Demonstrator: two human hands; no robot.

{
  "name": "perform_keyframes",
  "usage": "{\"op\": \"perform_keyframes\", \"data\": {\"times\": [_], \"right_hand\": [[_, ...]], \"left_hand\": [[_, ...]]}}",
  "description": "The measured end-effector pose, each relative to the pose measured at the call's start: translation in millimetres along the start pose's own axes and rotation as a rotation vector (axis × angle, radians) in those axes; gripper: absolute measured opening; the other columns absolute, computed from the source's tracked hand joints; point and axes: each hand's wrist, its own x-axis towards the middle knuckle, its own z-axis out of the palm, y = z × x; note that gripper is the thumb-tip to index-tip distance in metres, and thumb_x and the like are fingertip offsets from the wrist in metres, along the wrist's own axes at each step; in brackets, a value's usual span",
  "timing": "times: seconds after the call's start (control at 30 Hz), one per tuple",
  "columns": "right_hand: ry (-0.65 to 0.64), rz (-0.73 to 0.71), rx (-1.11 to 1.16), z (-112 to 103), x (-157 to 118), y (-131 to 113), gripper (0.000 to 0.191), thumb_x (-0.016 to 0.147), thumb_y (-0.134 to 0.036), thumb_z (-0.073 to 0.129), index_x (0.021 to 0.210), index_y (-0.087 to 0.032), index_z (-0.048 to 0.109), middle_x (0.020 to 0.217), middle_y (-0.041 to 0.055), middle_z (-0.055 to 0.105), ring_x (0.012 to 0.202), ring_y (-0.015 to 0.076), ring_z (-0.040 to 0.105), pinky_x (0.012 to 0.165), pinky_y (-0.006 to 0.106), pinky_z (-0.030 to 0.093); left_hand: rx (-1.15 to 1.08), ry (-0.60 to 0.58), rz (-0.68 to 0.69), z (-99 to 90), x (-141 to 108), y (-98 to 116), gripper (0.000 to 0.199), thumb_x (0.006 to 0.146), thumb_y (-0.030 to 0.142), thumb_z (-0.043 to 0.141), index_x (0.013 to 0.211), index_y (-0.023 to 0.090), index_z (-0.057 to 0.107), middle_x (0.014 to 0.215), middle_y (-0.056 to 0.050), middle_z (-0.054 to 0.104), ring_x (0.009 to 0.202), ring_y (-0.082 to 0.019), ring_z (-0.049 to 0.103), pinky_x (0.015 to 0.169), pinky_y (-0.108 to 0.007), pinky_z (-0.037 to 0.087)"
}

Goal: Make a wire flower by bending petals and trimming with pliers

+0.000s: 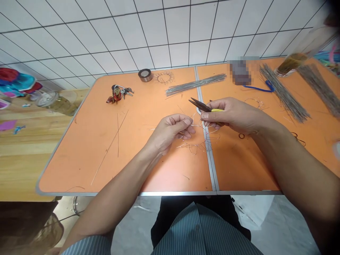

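Over the middle of the orange table, my left hand [176,127] pinches a ring of thin looped wire [196,144] between thumb and fingers. My right hand [225,112] is closed around a pair of needle-nose pliers [200,105] with yellow on the handle. The dark jaws point left, above the ring. The fingertips of my right hand are close to the ring's upper right side; whether they also grip the wire I cannot tell. Several fine wire ends stick out around the ring.
On the orange table [159,173] lie bundles of straight wire [196,84], a tape roll [145,75], keys [120,92], another wire ring [163,77], loose wires [108,148] and a blue cord [259,88]. A jar of liquid [290,63] stands back right. A tiled wall borders the table's far edge.
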Motion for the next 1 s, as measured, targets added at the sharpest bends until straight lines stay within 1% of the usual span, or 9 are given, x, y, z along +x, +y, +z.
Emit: {"op": "perform_keyframes", "data": {"times": [0.13, 0.27, 0.4, 0.57, 0.63, 0.73, 0.87, 0.93, 1.0], "right_hand": [[0.077, 0.025, -0.016, 2.2, -3.8, -4.0, 0.032, 0.089, -0.049, 0.093, 0.085, -0.023, 0.074, 0.077, 0.0027, 0.064, 0.065, 0.014, 0.052, 0.057, 0.03, 0.044], [0.14, 0.009, -0.021, 2.4, -4.3, -4.5, 0.033, 0.087, -0.046, 0.095, 0.082, -0.023, 0.072, 0.077, 0.0034, 0.065, 0.066, 0.0146, 0.055, 0.057, 0.031, 0.045], [0.143, -0.012, 0.005, 4.7, -3.1, -7.6, 0.037, 0.088, -0.047, 0.094, 0.08, -0.022, 0.068, 0.08, 0.0043, 0.068, 0.065, 0.0136, 0.055, 0.058, 0.03, 0.045], [0.11, -0.054, 0.025, 17.8, -2.1, -20.2, 0.038, 0.091, -0.05, 0.091, 0.079, -0.022, 0.068, 0.083, 0.0056, 0.072, 0.067, 0.0137, 0.057, 0.061, 0.029, 0.049], [0.098, -0.084, 0.047, 24.5, -3.1, -25.6, 0.041, 0.094, -0.055, 0.087, 0.081, -0.021, 0.069, 0.087, 0.0071, 0.074, 0.07, 0.0142, 0.059, 0.062, 0.029, 0.05], [0.132, -0.172, 0.097, 31.9, -6.6, -29.3, 0.044, 0.098, -0.063, 0.08, 0.087, -0.022, 0.071, 0.091, 0.0071, 0.075, 0.072, 0.015, 0.06, 0.063, 0.029, 0.05], [0.386, -0.274, -0.004, 34.7, -10.4, -23.6, 0.03, 0.099, -0.052, 0.082, 0.094, -0.024, 0.071, 0.094, 0.0043, 0.072, 0.083, 0.0181, 0.062, 0.072, 0.031, 0.052], [0.532, -0.292, -0.071, 34.5, -9.8, -18.8, 0.019, 0.096, -0.041, 0.084, 0.1, -0.024, 0.075, 0.099, 0.0047, 0.073, 0.092, 0.0208, 0.066, 0.08, 0.033, 0.054], [0.593, -0.287, -0.091, 34.5, -7.9, -14.5, 0.018, 0.093, -0.035, 0.085, 0.106, -0.024, 0.078, 0.106, 0.0058, 0.076, 0.1, 0.0229, 0.069, 0.087, 0.036, 0.056]], "left_hand": [[0.073, 0.055, 0.069, 1.6, -0.9, -0.2, 0.023, 0.088, 0.033, 0.085, 0.092, 0.017, 0.069, 0.081, -0.005, 0.08, 0.062, -0.012, 0.069, 0.062, -0.024, 0.053], [0.165, 0.165, 0.192, 7.3, -4.5, 1.0, 0.029, 0.088, 0.027, 0.084, 0.106, 0.021, 0.062, 0.084, -0.002, 0.079, 0.07, -0.014, 0.07, 0.071, -0.028, 0.056], [0.322, 0.187, 0.344, 11.7, -7.4, -2.3, 0.033, 0.085, 0.018, 0.085, 0.114, 0.022, 0.068, 0.087, -0.001, 0.077, 0.079, -0.016, 0.069, 0.072, -0.027, 0.052], [0.45, 0.216, 0.461, 12.4, -10.3, -8.2, 0.017, 0.095, 0.02, 0.079, 0.111, 0.024, 0.077, 0.091, -0.002, 0.079, 0.084, -0.017, 0.073, 0.084, -0.031, 0.057], [0.366, 0.21, 0.46, 11.3, -9.8, -7.4, 0.013, 0.097, 0.025, 0.079, 0.109, 0.023, 0.077, 0.093, -0.003, 0.081, 0.086, -0.018, 0.076, 0.087, -0.032, 0.061], [0.144, 0.197, 0.408, 6.5, -5.1, -3.5, 0.02, 0.093, 0.033, 0.086, 0.105, 0.021, 0.076, 0.093, -0.003, 0.083, 0.082, -0.017, 0.079, 0.085, -0.031, 0.065], [-0.152, 0.159, 0.271, -3.4, 3.9, 2.1, 0.037, 0.08, 0.033, 0.097, 0.105, 0.018, 0.074, 0.092, -0.003, 0.085, 0.076, -0.014, 0.08, 0.077, -0.026, 0.067], [-0.261, 0.123, 0.214, -6.4, 6.5, 4.5, 0.038, 0.078, 0.027, 0.098, 0.105, 0.018, 0.073, 0.093, -0.003, 0.086, 0.078, -0.013, 0.082, 0.078, -0.024, 0.067], [-0.334, 0.103, 0.172, -7.0, 7.4, 6.6, 0.032, 0.081, 0.02, 0.094, 0.104, 0.017, 0.072, 0.093, -0.002, 0.086, 0.079, -0.012, 0.082, 0.079, -0.021, 0.066]]}}
